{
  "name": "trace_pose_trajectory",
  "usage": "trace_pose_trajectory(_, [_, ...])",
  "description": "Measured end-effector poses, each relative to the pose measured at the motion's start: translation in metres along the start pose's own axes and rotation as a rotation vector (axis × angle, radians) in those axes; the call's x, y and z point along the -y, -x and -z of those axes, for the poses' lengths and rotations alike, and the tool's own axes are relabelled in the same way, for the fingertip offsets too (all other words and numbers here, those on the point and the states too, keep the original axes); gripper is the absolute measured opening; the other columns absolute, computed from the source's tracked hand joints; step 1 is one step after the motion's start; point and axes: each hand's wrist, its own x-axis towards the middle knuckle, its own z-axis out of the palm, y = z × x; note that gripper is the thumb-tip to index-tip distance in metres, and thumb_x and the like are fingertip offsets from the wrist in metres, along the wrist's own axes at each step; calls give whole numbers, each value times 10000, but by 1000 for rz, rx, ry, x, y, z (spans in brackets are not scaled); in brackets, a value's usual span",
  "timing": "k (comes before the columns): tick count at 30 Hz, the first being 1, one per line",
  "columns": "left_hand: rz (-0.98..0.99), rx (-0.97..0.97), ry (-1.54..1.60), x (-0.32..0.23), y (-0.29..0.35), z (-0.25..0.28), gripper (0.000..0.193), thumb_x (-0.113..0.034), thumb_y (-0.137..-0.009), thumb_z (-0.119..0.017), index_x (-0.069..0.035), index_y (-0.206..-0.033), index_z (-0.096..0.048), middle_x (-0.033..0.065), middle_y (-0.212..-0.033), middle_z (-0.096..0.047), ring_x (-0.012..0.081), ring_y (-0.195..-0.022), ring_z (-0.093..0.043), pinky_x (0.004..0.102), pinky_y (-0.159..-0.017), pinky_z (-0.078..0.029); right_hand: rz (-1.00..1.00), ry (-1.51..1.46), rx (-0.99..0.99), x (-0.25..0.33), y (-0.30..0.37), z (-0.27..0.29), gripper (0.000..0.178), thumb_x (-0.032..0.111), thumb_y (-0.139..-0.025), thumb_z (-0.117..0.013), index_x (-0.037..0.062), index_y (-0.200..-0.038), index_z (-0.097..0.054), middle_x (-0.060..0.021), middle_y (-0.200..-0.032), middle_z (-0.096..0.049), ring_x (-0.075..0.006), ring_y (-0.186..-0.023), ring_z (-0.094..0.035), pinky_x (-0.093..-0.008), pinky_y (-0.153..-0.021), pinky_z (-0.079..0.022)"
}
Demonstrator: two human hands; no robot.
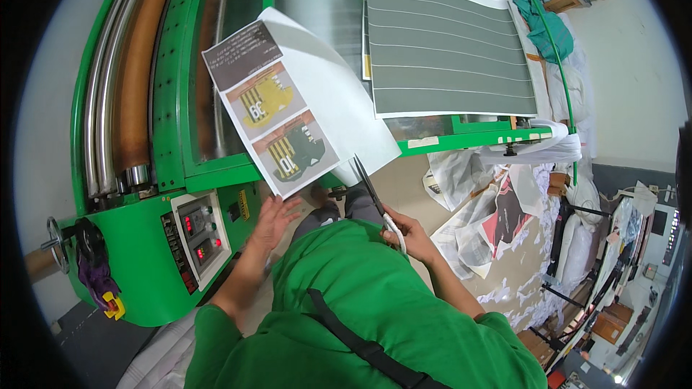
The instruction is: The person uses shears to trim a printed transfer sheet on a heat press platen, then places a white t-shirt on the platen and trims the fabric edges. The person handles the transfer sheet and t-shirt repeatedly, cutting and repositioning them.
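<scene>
Head view: 2 bare hands sit in the middle of the frame, below a green machine (166,94).
Left hand (272,222): fingers spread and released, just below the lower end of the printed sheet (270,112); whether a fingertip touches the paper, I cannot tell.
Right hand (409,232): fingers grasping the white handles of the scissors (370,189), whose dark blades point up and left.
Printed sheet: left of the frame's centre, tilted, bearing 2 shirt pictures, its lower end overhanging the machine's edge.
White paper (339,94): upper centre, beside the printed sheet, its lower edge by the blade tips.
Grey sheet (447,43): upper right of centre, lying on the machine, crossed by pale lines.
Paper scraps (497,223): right of centre, lower than the machine.
Blade risk: the tips could nick the white paper if the right wrist turned carelessly.
Overhang risk: the printed sheet could slide or crease, since no firm grip on it shows.
Body risk: blades this near the green shirt (346,266) could snag cloth if swung downward.
</scene>
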Motion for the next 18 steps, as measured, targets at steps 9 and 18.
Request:
trace_pose_trajectory(9, [34,-319,146,28,-71,-130,398,-466,-953,-803,-123,-973,-601,-9,-845,-595,106,-742,-590,281,-640,-471,-47,38,70,17,-25,-8,803,264,-968,-810,110,-1645,-407,25,-966,-629,-74,-804,-581,-245,-708,-497])
trace_pose_trajectory(18, [39,-700,122,-6,-61,-134,581,-570,-850,-870,-103,-838,-524,-55,-639,-377,66,-452,-328,265,-401,-243,-129,39,105,41,-29,-8,789,266,-954,-826,133,-1631,-443,37,-948,-608,-70,-780,-561,-242,-696,-490])
